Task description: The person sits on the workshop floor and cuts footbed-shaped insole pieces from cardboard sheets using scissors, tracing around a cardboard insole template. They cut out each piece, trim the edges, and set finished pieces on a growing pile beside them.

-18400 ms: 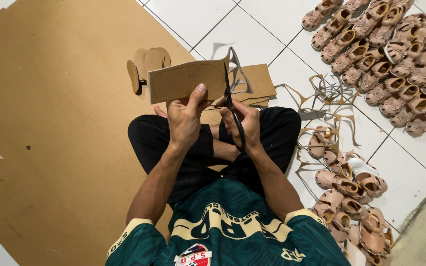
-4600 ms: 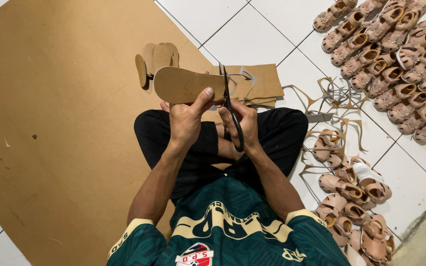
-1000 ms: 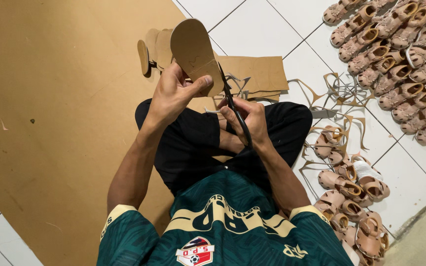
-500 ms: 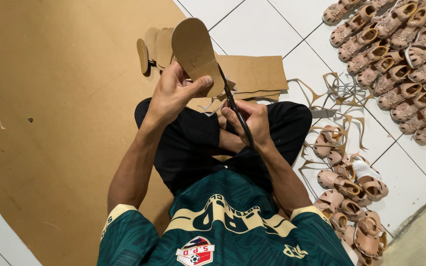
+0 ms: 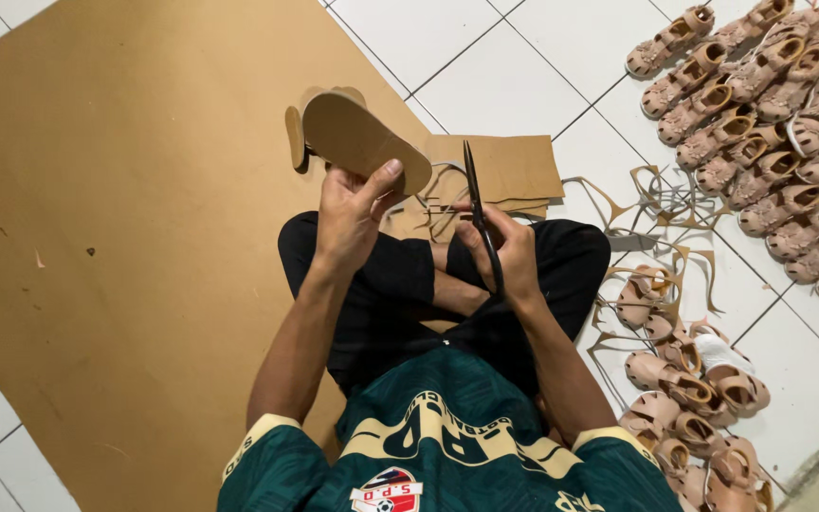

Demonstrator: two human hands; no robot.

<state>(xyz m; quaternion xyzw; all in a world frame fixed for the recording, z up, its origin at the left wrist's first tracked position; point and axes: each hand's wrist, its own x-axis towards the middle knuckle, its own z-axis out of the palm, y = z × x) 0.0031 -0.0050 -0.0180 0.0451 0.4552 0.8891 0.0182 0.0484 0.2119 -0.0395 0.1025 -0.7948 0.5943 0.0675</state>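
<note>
A: Where's your left hand [image 5: 353, 213]?

B: Centre of the frame, closed around the near end of the brown sole-shaped cardboard cutout [image 5: 364, 140], thumb pressed on top and fingers underneath. The cutout points toward the upper left and is held up off the floor.

A: And your right hand [image 5: 504, 251]?

B: Just right of centre, closed on the handles of the black scissors [image 5: 479, 213]. The blades point up the frame, a little apart from the cutout's edge. Can't tell if the blades are parted.

A: How will the cutout handle?

B: Looks light, thin and fairly stiff, but I'd guess it creases if you pinch hard. Hold it by the end, flat between thumb and fingers, as you do now.

A: What's around you?

B: Large brown cardboard sheet [image 5: 116, 246] on the white tiled floor [image 5: 485, 57], filling the left side. More cut soles [image 5: 298, 133] stand behind the held one. Rectangular cardboard pieces [image 5: 514, 171] lie above your knees, thin offcut strips [image 5: 656, 204] to their right. Rows of tan sandals [image 5: 760, 114] at upper right, more at lower right.
</note>
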